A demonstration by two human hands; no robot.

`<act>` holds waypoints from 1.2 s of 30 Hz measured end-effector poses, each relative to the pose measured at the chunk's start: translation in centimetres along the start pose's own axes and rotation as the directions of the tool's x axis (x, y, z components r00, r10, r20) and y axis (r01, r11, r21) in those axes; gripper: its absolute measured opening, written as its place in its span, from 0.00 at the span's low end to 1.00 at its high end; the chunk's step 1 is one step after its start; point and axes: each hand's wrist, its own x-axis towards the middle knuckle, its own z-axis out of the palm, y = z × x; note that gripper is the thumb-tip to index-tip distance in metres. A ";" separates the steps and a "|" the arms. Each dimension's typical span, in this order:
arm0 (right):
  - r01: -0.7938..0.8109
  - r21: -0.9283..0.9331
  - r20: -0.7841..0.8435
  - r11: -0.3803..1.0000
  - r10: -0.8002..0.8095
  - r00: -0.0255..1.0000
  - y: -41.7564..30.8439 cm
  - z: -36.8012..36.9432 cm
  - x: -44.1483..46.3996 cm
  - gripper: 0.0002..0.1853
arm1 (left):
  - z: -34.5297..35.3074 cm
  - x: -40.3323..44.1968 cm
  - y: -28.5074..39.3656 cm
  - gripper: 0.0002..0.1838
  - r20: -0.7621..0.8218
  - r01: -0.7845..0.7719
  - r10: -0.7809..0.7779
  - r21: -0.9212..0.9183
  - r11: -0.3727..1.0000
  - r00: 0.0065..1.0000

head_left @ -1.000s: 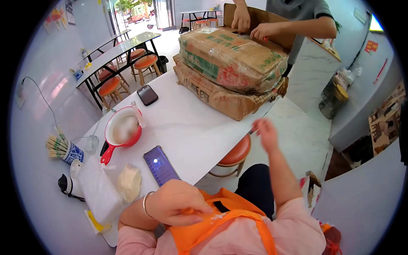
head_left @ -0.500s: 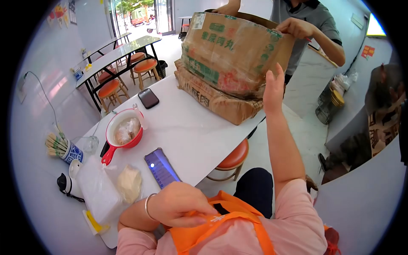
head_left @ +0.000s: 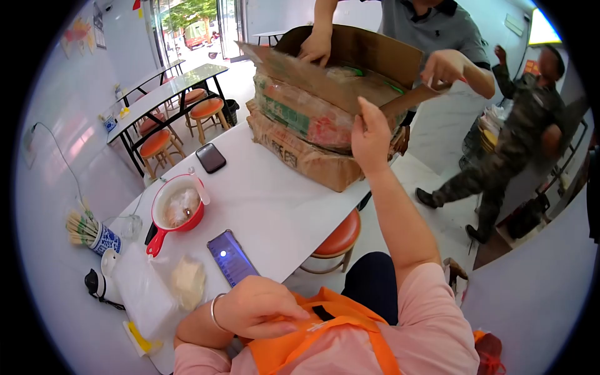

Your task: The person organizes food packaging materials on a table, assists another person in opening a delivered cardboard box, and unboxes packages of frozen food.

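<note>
On the table stands an open cardboard box [head_left: 294, 107] with green and red print, stacked on a flatter brown carton [head_left: 300, 156]. My right hand [head_left: 373, 140] is raised at the box's near right corner, its fingers bent closed on the edge of the front flap [head_left: 306, 74]. My left hand [head_left: 262, 307], with a bangle at the wrist, hangs loosely bent and empty before my orange apron [head_left: 340, 312]. Just beyond it lies a lit phone [head_left: 231, 257]. Across the table another person's hands [head_left: 317, 47] are at the box, one reaching inside, one by the right flap.
A red-handled bowl [head_left: 181, 209] holding a plastic bag, a dark phone [head_left: 210, 158], a holder of sticks [head_left: 103, 237] and a white plastic bag [head_left: 147, 290] are on the table. An orange stool [head_left: 337, 234] stands beside it. A person in camouflage [head_left: 512, 137] walks at the right.
The box's front flap has tipped outward, showing the inside. My right hand has moved left onto it and its fingers have bent. The other person's hand reaches in; a walking person has appeared.
</note>
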 end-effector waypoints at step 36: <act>0.229 -0.152 0.445 0.961 -0.140 0.885 -3.0 -0.7 -1.9 0.06 | 0.2 -0.5 0.1 0.09 -0.081 -0.085 0.090 0.062 0.994 0.993</act>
